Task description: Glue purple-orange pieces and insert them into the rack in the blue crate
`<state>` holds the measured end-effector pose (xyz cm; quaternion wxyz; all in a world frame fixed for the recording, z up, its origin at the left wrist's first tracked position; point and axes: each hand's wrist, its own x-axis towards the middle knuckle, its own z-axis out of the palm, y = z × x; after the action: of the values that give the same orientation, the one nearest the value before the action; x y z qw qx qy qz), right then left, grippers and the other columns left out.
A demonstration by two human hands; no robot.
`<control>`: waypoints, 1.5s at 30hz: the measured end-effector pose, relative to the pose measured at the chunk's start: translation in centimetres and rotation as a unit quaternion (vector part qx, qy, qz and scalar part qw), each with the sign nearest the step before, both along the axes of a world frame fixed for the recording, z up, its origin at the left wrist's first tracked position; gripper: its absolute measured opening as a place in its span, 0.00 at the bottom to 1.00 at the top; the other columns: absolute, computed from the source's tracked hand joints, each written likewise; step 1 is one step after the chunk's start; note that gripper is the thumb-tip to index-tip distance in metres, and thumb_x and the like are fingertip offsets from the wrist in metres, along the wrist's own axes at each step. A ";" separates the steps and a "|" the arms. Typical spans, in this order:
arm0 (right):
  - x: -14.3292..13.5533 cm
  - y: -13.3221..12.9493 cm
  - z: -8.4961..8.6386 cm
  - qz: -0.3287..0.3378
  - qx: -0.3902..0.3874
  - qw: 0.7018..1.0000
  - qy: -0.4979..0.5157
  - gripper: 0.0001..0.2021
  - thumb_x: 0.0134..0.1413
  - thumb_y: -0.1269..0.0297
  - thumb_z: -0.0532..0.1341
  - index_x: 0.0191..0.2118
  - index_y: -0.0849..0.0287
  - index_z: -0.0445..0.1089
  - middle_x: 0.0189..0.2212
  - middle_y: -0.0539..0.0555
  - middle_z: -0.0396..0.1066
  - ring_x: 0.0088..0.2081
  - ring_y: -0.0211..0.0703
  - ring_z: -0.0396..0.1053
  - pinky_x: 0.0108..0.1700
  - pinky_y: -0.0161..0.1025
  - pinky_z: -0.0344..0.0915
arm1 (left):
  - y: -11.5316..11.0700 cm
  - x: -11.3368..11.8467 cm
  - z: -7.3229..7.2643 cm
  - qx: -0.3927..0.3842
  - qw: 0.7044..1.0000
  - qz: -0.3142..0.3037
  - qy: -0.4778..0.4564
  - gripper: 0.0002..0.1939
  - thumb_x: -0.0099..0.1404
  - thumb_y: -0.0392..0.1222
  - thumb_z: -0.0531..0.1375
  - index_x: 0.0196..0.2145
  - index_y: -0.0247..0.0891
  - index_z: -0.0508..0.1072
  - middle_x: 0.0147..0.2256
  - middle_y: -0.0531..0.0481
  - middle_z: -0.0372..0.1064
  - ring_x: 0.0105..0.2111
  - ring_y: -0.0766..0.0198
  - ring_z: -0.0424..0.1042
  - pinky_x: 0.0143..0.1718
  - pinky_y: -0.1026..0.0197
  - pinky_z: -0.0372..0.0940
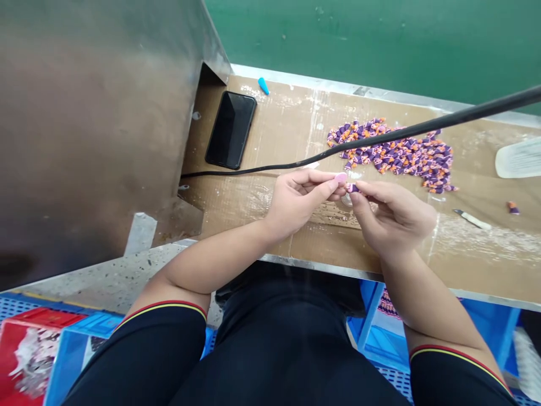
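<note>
Over the cardboard-covered table (333, 245), my left hand (296, 200) pinches a small pink piece (340, 178) between thumb and fingers. Close beside it, my right hand (391, 217) has its thumb and forefinger closed on a small purple and pink piece (352, 188). The two pieces are nearly touching; whether they meet is too small to tell. Beyond my right hand lies a pile of purple, orange and pink pieces (406, 155). A small clear round item (346, 200) shows partly below my fingertips.
A black cable (291, 165) crosses above the table. A phone (231, 130) and blue cap (263, 85) lie at the left, beside a metal housing (97, 124). A small knife (473, 219), single piece (513, 208) and white container (519, 158) are at the right. Blue crates (386, 344) stand below.
</note>
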<state>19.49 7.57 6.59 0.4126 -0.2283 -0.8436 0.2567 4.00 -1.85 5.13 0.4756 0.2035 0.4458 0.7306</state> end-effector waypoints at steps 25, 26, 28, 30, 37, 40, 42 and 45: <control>0.4 -0.5 0.3 -0.021 0.078 0.996 -0.021 0.07 0.68 0.64 0.75 0.49 0.44 0.84 0.42 0.52 0.88 0.41 0.53 0.87 0.47 0.50 0.88 | -0.6 0.1 -0.8 0.101 0.967 0.060 0.225 0.05 0.72 0.49 0.75 0.42 0.48 0.90 0.43 0.47 0.87 0.45 0.60 0.87 0.51 0.55 0.83; 0.4 -0.5 0.3 -0.021 0.079 0.996 -0.025 0.08 0.68 0.64 0.75 0.49 0.44 0.84 0.42 0.52 0.88 0.41 0.53 0.87 0.47 0.50 0.88 | -0.6 0.0 -0.8 0.095 0.967 0.060 0.229 0.07 0.72 0.50 0.76 0.42 0.47 0.90 0.43 0.47 0.87 0.45 0.59 0.87 0.51 0.55 0.83; 0.5 -0.6 0.3 -0.021 0.080 0.996 -0.034 0.07 0.69 0.64 0.74 0.50 0.44 0.84 0.43 0.52 0.88 0.42 0.53 0.87 0.47 0.50 0.87 | -0.6 0.0 -0.7 0.083 0.965 0.062 0.240 0.09 0.72 0.53 0.75 0.41 0.47 0.90 0.42 0.46 0.87 0.45 0.58 0.87 0.51 0.53 0.84; 0.5 -0.6 0.4 -0.028 0.082 0.995 -0.043 0.07 0.69 0.63 0.74 0.49 0.44 0.84 0.43 0.53 0.87 0.42 0.52 0.87 0.47 0.49 0.87 | -0.7 0.0 -0.5 0.073 0.960 0.065 0.261 0.10 0.72 0.54 0.75 0.40 0.47 0.90 0.42 0.46 0.87 0.44 0.58 0.87 0.51 0.51 0.84; 0.5 -0.6 0.7 0.007 0.068 0.998 -0.004 0.14 0.68 0.71 0.74 0.52 0.43 0.84 0.44 0.51 0.88 0.43 0.50 0.87 0.48 0.46 0.85 | -0.8 -0.4 -0.1 0.100 0.921 0.086 0.368 0.03 0.75 0.43 0.72 0.42 0.48 0.89 0.43 0.47 0.88 0.45 0.58 0.88 0.52 0.52 0.84; 0.6 -0.7 0.8 -0.009 0.075 0.997 -0.024 0.11 0.69 0.68 0.74 0.50 0.43 0.84 0.44 0.51 0.88 0.43 0.51 0.87 0.49 0.47 0.85 | -1.0 -0.3 -0.1 0.114 0.914 0.076 0.382 0.06 0.74 0.39 0.71 0.45 0.48 0.89 0.47 0.47 0.88 0.47 0.58 0.88 0.55 0.52 0.84; 0.6 -0.7 0.8 -0.015 0.080 0.996 -0.029 0.09 0.69 0.67 0.74 0.50 0.44 0.84 0.44 0.51 0.88 0.43 0.51 0.87 0.49 0.48 0.85 | -1.1 -0.3 -0.1 0.104 0.919 0.069 0.373 0.06 0.74 0.40 0.72 0.46 0.48 0.90 0.48 0.46 0.88 0.48 0.57 0.88 0.56 0.51 0.84; 0.6 -0.7 0.7 -0.017 0.082 0.996 -0.018 0.08 0.69 0.67 0.74 0.50 0.46 0.85 0.43 0.52 0.88 0.43 0.51 0.87 0.48 0.47 0.85 | -1.3 -0.2 -0.1 0.107 0.919 0.068 0.373 0.07 0.75 0.39 0.71 0.48 0.48 0.89 0.49 0.46 0.88 0.50 0.57 0.88 0.57 0.51 0.84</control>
<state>20.04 6.83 7.30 0.4191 -0.2124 -0.8651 0.1754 3.81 -3.15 4.99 0.1992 0.4803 0.5224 0.6758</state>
